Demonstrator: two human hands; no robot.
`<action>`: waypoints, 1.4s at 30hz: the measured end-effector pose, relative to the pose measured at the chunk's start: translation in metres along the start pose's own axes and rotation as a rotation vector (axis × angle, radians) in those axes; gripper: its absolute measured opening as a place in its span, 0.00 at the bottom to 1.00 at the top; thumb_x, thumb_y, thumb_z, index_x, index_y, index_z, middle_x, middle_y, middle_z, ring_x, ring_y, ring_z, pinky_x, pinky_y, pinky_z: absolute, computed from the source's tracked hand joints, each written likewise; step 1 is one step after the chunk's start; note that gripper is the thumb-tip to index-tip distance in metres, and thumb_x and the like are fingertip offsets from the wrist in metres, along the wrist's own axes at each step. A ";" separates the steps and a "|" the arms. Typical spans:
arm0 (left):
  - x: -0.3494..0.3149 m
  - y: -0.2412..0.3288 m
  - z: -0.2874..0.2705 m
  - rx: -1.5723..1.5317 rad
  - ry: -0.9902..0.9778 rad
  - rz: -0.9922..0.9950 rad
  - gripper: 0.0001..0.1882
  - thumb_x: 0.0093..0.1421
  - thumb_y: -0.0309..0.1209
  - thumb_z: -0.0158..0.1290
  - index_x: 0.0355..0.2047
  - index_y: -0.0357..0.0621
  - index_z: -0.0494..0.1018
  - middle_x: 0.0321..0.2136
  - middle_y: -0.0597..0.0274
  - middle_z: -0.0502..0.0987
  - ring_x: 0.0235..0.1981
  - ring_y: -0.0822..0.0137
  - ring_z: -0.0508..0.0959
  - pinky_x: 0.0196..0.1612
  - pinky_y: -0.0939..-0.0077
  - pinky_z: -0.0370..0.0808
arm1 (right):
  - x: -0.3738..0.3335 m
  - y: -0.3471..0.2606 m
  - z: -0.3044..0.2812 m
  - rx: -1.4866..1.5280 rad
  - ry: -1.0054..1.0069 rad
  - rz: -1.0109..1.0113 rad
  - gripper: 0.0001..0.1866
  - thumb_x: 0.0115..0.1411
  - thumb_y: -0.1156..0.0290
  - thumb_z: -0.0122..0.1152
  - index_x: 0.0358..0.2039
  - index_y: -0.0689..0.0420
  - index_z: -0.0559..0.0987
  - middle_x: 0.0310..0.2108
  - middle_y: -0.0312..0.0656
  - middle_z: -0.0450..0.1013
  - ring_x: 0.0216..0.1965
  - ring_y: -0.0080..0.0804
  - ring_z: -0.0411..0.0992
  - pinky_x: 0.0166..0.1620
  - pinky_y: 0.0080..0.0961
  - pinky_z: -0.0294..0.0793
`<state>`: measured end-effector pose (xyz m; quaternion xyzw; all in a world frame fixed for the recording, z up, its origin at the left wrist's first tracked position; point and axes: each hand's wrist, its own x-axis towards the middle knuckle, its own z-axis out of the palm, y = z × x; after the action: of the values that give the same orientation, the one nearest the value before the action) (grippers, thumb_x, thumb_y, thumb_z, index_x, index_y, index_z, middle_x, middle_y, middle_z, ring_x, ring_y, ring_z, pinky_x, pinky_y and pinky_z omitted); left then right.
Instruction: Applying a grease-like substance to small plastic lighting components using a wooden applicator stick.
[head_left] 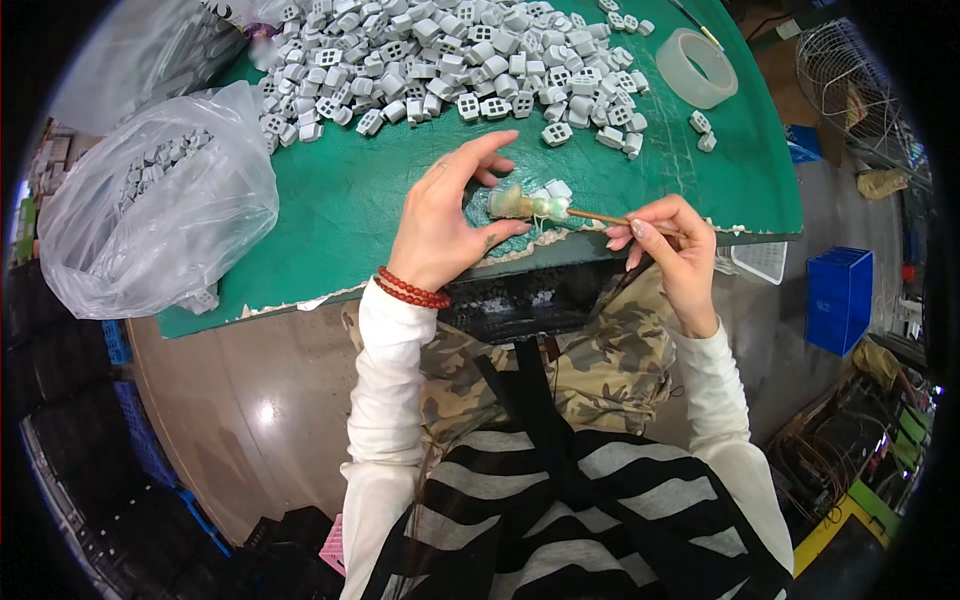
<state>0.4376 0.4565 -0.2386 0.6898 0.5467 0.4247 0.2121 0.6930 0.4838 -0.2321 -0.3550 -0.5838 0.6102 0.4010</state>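
My left hand (pixel 446 205), a red bead bracelet at its wrist, is held above the green table near its front edge. Its thumb and fingers are spread apart around a small clear container with yellowish stuff (pixel 508 203), with no visible grip on it. Between thumb and fingers of my right hand (pixel 680 245) is a thin brown stick (pixel 598 217), pointing left. The stick's far end meets a pale greenish, stringy clump (pixel 548 207) beside the container. Just behind the clump lie small whitish pieces (pixel 557 189).
A large heap of small grey plastic parts (pixel 440 60) covers the back of the green table (pixel 340 200). At left sits a clear plastic bag (pixel 160 220) with grey parts inside. A roll of clear tape (pixel 697 68) lies back right. A blue bin (pixel 839 300) stands beyond the table's right side.
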 end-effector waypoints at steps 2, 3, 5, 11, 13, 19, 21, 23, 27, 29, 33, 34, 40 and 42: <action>0.000 -0.001 0.001 -0.154 -0.055 -0.096 0.41 0.34 0.29 0.70 0.53 0.49 0.67 0.38 0.67 0.78 0.31 0.72 0.74 0.32 0.80 0.68 | -0.001 -0.001 -0.003 -0.017 0.009 0.002 0.04 0.61 0.77 0.53 0.35 0.65 0.73 0.31 0.51 0.77 0.30 0.28 0.77 0.27 0.17 0.73; 0.001 0.000 0.000 -0.155 -0.054 -0.099 0.41 0.34 0.29 0.70 0.53 0.49 0.67 0.38 0.67 0.78 0.31 0.72 0.74 0.32 0.80 0.68 | -0.002 -0.001 -0.007 -0.017 0.006 0.005 0.04 0.61 0.77 0.53 0.35 0.65 0.73 0.31 0.51 0.77 0.30 0.28 0.77 0.27 0.17 0.73; 0.001 0.001 0.000 -0.196 -0.065 -0.127 0.40 0.36 0.29 0.69 0.53 0.49 0.68 0.35 0.67 0.79 0.31 0.72 0.75 0.33 0.79 0.68 | -0.003 -0.001 -0.019 -0.037 0.042 0.001 0.04 0.61 0.78 0.53 0.34 0.65 0.73 0.31 0.51 0.77 0.30 0.28 0.76 0.27 0.16 0.73; 0.001 -0.001 0.002 -0.139 -0.073 -0.081 0.36 0.38 0.29 0.69 0.50 0.49 0.68 0.30 0.66 0.81 0.30 0.71 0.76 0.33 0.78 0.68 | 0.002 0.001 -0.011 0.008 0.026 0.008 0.03 0.61 0.78 0.53 0.35 0.64 0.73 0.31 0.50 0.77 0.29 0.28 0.76 0.26 0.16 0.72; 0.000 -0.002 0.000 -0.135 -0.083 -0.100 0.35 0.38 0.28 0.69 0.49 0.49 0.68 0.30 0.66 0.81 0.30 0.71 0.77 0.33 0.78 0.68 | 0.006 0.001 -0.002 0.018 -0.020 0.007 0.04 0.61 0.77 0.54 0.35 0.64 0.73 0.31 0.50 0.77 0.29 0.28 0.76 0.26 0.16 0.72; 0.002 0.003 0.000 -0.160 -0.092 -0.125 0.34 0.39 0.28 0.69 0.48 0.48 0.68 0.31 0.67 0.81 0.31 0.72 0.77 0.34 0.79 0.68 | 0.003 -0.005 -0.024 -0.075 0.025 0.040 0.03 0.61 0.78 0.52 0.34 0.64 0.72 0.30 0.51 0.77 0.28 0.27 0.76 0.25 0.15 0.72; 0.002 0.003 -0.001 -0.147 -0.099 -0.134 0.34 0.39 0.27 0.68 0.48 0.48 0.68 0.31 0.67 0.81 0.31 0.72 0.77 0.34 0.79 0.68 | 0.007 -0.007 -0.006 -0.054 0.005 0.048 0.03 0.61 0.78 0.52 0.33 0.64 0.72 0.30 0.51 0.77 0.27 0.27 0.76 0.24 0.15 0.72; 0.001 0.003 -0.002 -0.154 -0.105 -0.162 0.34 0.40 0.27 0.68 0.48 0.47 0.67 0.31 0.68 0.81 0.31 0.72 0.77 0.34 0.79 0.68 | 0.010 -0.006 0.001 -0.020 -0.034 0.016 0.03 0.61 0.78 0.53 0.34 0.64 0.73 0.31 0.50 0.77 0.28 0.28 0.76 0.25 0.16 0.72; 0.000 0.001 0.001 -0.167 -0.101 -0.146 0.34 0.40 0.28 0.68 0.49 0.47 0.67 0.31 0.68 0.81 0.32 0.71 0.77 0.35 0.78 0.69 | 0.004 -0.007 -0.021 -0.053 0.001 0.046 0.03 0.61 0.78 0.53 0.33 0.64 0.73 0.30 0.50 0.77 0.28 0.28 0.76 0.25 0.16 0.73; 0.000 0.003 0.000 -0.165 -0.097 -0.135 0.34 0.39 0.26 0.68 0.49 0.46 0.66 0.31 0.68 0.81 0.32 0.71 0.77 0.36 0.78 0.69 | 0.004 -0.006 -0.025 -0.053 0.000 0.033 0.04 0.60 0.78 0.53 0.33 0.65 0.73 0.30 0.50 0.77 0.28 0.27 0.76 0.25 0.16 0.73; -0.001 0.002 -0.003 -0.191 -0.110 -0.127 0.34 0.39 0.25 0.66 0.49 0.46 0.66 0.31 0.67 0.81 0.33 0.70 0.78 0.36 0.77 0.70 | 0.007 -0.005 -0.019 -0.042 -0.015 -0.007 0.04 0.60 0.77 0.54 0.33 0.65 0.73 0.30 0.50 0.77 0.28 0.27 0.76 0.25 0.16 0.73; 0.000 0.001 -0.003 -0.195 -0.112 -0.135 0.33 0.39 0.24 0.65 0.48 0.46 0.66 0.32 0.67 0.81 0.33 0.70 0.78 0.36 0.77 0.70 | 0.008 -0.005 -0.017 -0.054 -0.022 -0.009 0.04 0.60 0.77 0.54 0.33 0.64 0.73 0.30 0.50 0.77 0.28 0.27 0.76 0.25 0.16 0.73; -0.001 0.001 -0.004 -0.198 -0.112 -0.181 0.34 0.39 0.24 0.66 0.48 0.45 0.65 0.32 0.66 0.81 0.32 0.71 0.77 0.36 0.78 0.70 | 0.013 -0.006 -0.003 -0.036 -0.041 0.022 0.04 0.60 0.77 0.55 0.33 0.64 0.74 0.30 0.49 0.77 0.29 0.26 0.76 0.26 0.16 0.73; 0.000 0.001 -0.003 -0.202 -0.098 -0.184 0.34 0.39 0.24 0.66 0.48 0.45 0.65 0.31 0.67 0.81 0.31 0.72 0.76 0.36 0.79 0.70 | 0.011 -0.007 -0.018 -0.083 0.011 0.015 0.03 0.60 0.78 0.53 0.33 0.65 0.72 0.29 0.50 0.77 0.26 0.27 0.75 0.25 0.16 0.72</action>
<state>0.4352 0.4552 -0.2362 0.6318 0.5508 0.4224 0.3450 0.7053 0.5017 -0.2261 -0.3792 -0.6036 0.5866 0.3845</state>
